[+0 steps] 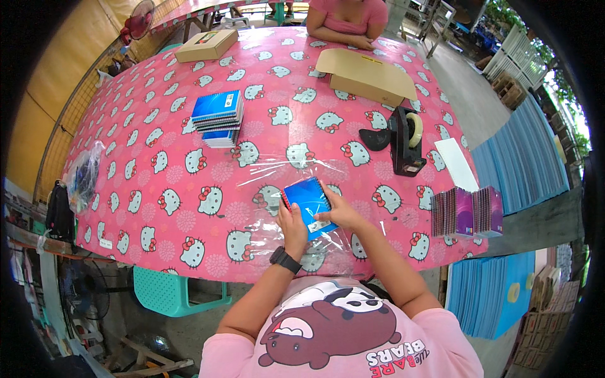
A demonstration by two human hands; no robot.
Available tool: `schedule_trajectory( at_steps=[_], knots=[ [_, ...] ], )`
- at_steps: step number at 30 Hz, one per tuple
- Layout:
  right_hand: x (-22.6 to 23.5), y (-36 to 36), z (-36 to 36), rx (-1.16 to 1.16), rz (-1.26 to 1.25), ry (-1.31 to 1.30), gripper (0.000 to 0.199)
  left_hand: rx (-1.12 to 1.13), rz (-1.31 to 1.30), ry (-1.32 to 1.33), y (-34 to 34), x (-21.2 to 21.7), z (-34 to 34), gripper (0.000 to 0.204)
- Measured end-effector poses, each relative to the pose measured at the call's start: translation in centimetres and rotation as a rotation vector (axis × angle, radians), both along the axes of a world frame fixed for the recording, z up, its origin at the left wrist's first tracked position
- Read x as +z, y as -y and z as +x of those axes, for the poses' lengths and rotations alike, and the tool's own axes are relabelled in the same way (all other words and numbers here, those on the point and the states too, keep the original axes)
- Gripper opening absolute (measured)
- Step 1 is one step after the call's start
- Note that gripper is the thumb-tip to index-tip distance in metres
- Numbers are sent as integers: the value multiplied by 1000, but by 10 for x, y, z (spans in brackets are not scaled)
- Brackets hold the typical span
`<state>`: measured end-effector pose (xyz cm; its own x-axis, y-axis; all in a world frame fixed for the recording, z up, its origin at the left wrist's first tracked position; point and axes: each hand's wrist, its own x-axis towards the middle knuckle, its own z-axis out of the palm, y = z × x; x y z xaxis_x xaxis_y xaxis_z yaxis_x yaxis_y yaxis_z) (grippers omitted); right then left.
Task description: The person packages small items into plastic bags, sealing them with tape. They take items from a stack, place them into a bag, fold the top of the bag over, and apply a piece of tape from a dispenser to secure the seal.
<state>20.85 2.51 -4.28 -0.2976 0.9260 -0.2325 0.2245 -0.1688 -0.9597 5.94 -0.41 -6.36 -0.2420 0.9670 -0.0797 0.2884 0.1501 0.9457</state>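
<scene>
Both hands, left hand [292, 228] and right hand [338, 214], grip closed on a blue notebook [307, 203] over clear plastic wrap [265, 189].

Small packing workshop: notebook stacks [217, 116], tape dispenser [406, 142], cardboard boxes [365, 75], blue sheet piles [523, 157].

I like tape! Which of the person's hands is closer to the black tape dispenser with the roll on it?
Right. The right hand lies on the blue spiral notebook, on the side of the black tape dispenser. The left hand grips the notebook's other side, farther away.

Both hands [315, 220] on blue notebook [307, 203]
</scene>
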Motion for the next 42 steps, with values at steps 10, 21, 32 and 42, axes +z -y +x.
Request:
schedule_trajectory(
  at_steps=[10,21,32,42],
  knots=[
    [17,27,-11,152,726,913,76,30,128,169,-1,-22,-1,50],
    [18,25,-12,179,725,954,67,206,356,-852,-8,-1,-85,33],
    [43,29,-24,133,678,1030,69,-230,-491,379,19,26,-129,49],
    [41,0,-30,45,490,329,60,-355,119,181,25,56,-52,53]
  ],
)
